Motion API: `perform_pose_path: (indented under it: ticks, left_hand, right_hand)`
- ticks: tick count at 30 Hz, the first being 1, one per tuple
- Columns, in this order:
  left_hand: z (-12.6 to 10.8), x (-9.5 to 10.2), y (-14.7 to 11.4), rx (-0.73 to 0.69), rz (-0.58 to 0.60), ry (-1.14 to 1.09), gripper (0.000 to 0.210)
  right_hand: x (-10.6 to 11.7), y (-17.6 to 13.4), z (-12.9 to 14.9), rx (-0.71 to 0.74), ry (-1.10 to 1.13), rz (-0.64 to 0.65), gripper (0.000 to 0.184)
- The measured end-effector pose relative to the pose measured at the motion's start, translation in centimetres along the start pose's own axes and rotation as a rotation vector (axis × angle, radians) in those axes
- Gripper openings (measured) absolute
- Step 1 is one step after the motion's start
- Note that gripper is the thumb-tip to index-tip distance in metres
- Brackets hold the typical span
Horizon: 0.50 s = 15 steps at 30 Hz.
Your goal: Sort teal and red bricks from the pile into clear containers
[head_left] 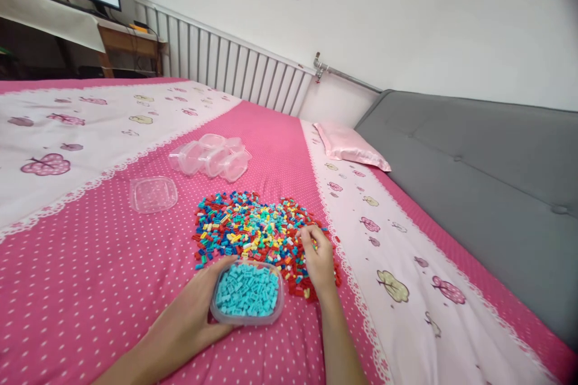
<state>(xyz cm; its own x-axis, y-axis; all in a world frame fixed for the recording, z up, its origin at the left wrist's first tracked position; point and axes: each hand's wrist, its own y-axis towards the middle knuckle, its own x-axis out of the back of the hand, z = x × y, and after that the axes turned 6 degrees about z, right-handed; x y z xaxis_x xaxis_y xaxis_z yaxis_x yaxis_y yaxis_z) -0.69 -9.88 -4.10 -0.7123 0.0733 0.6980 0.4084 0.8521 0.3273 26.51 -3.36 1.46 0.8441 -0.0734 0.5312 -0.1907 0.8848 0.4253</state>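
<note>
My left hand [203,298] grips the left side of a clear plastic container [280,307], thumb and fingers around its wall. Inside it lie many light-blue toy building bricks [247,290]. Just beyond the container spreads a wide pile of loose bricks [253,228] in red, yellow, blue, green and light blue. At the right side of that pile is my right hand [318,255], its fingers curled and the thumb against the forefinger. Whatever is between those fingertips is too small to make out.
A clear lid [154,195] lies flat on the pink dotted bedspread [103,258], left of the pile. Behind it sit several stacked clear containers [210,156]. A pink pillow [350,145] rests by the grey headboard [469,174]. A white radiator [226,57] stands along the wall.
</note>
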Motion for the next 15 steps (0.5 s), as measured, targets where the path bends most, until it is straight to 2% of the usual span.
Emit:
perform_pose_path:
  ticks: [3, 6, 9, 15]
  left_hand:
    - [0.4, -0.3, 0.0, 0.012, -0.012, 0.004, 0.078]
    - [0.5, -0.5, 0.0, 0.026, -0.045, -0.008, 0.078]
    - [0.6, -0.4, 0.1, 0.024, -0.041, -0.018, 0.079]
    - [0.6, -0.1, 0.2, 0.017, 0.003, 0.017, 0.079]
  right_hand:
    - [0.9, 0.7, -2.3, -0.110, -0.086, -0.193, 0.039]
    - [1.8, 1.8, -4.4, -0.182, -0.208, -0.273, 0.036]
    - [2.0, 2.8, -5.7, -0.230, -0.325, -0.283, 0.025]
    - [0.7, 2.8, -7.3, -0.265, -0.416, -0.246, 0.018]
